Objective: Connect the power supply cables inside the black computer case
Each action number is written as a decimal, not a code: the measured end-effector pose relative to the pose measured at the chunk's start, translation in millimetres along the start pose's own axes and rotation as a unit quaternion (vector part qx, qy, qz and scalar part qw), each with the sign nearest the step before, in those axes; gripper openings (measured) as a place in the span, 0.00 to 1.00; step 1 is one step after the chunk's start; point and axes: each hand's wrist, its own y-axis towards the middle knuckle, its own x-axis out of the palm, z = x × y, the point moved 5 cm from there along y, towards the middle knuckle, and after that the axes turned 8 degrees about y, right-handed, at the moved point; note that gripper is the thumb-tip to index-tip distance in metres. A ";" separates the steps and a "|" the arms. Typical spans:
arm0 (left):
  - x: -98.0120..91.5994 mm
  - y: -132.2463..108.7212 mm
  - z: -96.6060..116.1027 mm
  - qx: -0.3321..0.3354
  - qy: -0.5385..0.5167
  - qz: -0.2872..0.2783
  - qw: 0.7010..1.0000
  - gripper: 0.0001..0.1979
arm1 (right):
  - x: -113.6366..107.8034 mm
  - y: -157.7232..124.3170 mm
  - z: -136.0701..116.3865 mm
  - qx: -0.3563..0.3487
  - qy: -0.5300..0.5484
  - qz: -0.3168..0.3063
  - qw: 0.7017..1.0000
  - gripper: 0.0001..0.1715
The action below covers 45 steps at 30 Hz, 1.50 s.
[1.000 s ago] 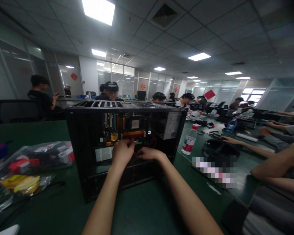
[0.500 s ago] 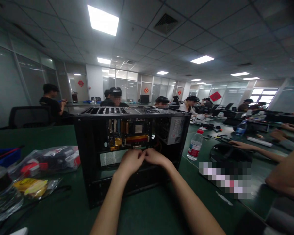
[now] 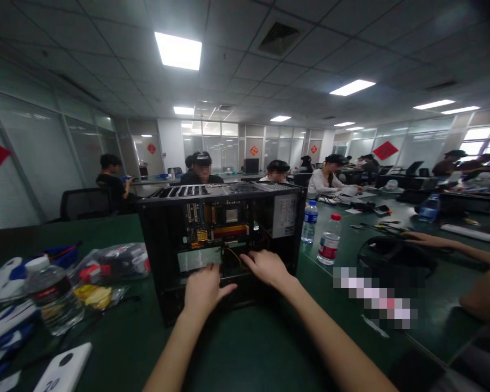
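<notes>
An open black computer case stands on the green table in front of me, its inside facing me. A motherboard and a grey power supply show in its upper part. Low in the case opening is my left hand, with the thumb stretched out to the right and no object visible in it. My right hand is inside the opening below the motherboard, fingertips together at the end of a thin cable. The fingertips are small and dim there.
Left of the case lie a clear bag of parts, a large bottle and a white phone-like object. Two water bottles, one red-capped, one blue-capped, stand on the right. A co-worker's arm reaches in beyond a black headset.
My hands, together below the motherboard before, have moved apart. The left went down and left with its thumb spread, the right slightly right. A thin cable now shows between them. The view has shifted.
</notes>
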 end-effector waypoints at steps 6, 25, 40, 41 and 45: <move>5.1 -4.2 -13.7 0.006 0.036 -0.083 0.996 0.30 | 2.7 -30.2 20.7 -0.093 -0.055 -0.009 0.994 0.41; -105.2 -50.9 -118.3 -0.193 -0.183 0.526 0.807 0.31 | -109.7 -7.4 121.9 -0.068 0.445 0.528 0.720 0.36; -58.4 -4.6 -141.4 -0.353 -0.285 0.222 0.863 0.24 | -103.2 12.5 104.5 0.199 0.373 0.409 0.809 0.41; -60.7 -5.3 -139.8 -0.361 -0.259 0.235 0.865 0.23 | -106.1 11.0 100.9 0.194 0.347 0.427 0.812 0.40; -66.5 -8.1 -133.0 -0.353 -0.210 0.283 0.867 0.21 | -111.3 8.5 94.5 0.161 0.310 0.465 0.813 0.38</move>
